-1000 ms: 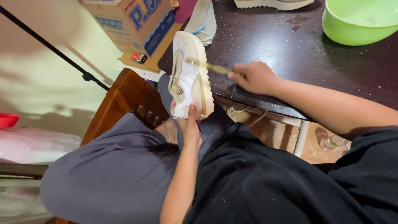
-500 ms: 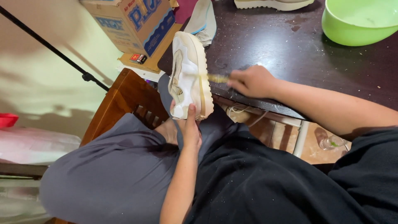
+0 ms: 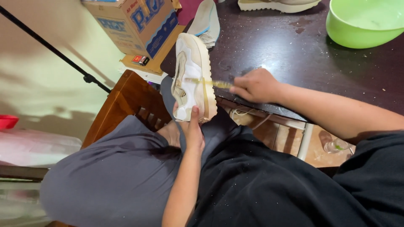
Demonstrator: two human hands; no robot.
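Pole: a dark thin pole point(image 3: 50, 48) slants across the pale wall at far left.
Box: a cardboard box point(image 3: 134, 23) with blue print stands at the top, left of the shoe, on a flat tan board.
Chair: a brown wooden chair point(image 3: 126, 103) corner shows beside the grey-clad knee.
Left hand: the left hand point(image 3: 191, 132) comes up from the lap and grips the shoe's lower end, thumb pressed on its near side and the other fingers hidden behind it.
Shoe: the white and cream shoe point(image 3: 191, 75) is held on its side, nearly upright, directly above the left hand and at the worktop's left edge; its thick cream sole faces right.
Insole: a pale insole point(image 3: 206, 21) lies on the worktop just above the shoe.
Brush: a thin yellowish brush point(image 3: 210, 83), blurred, reaches across the shoe's side and sole from the right hand.
Right hand: the right hand point(image 3: 256, 86) is closed around the brush handle, just right of the shoe, resting over the worktop edge.
Worktop: the dark worktop point(image 3: 294, 46) is wet and speckled.
Second shoe: a sole point(image 3: 277, 4) shows at the top edge.
Bowl: a green bowl point(image 3: 364, 21) sits at top right, well apart from both hands.
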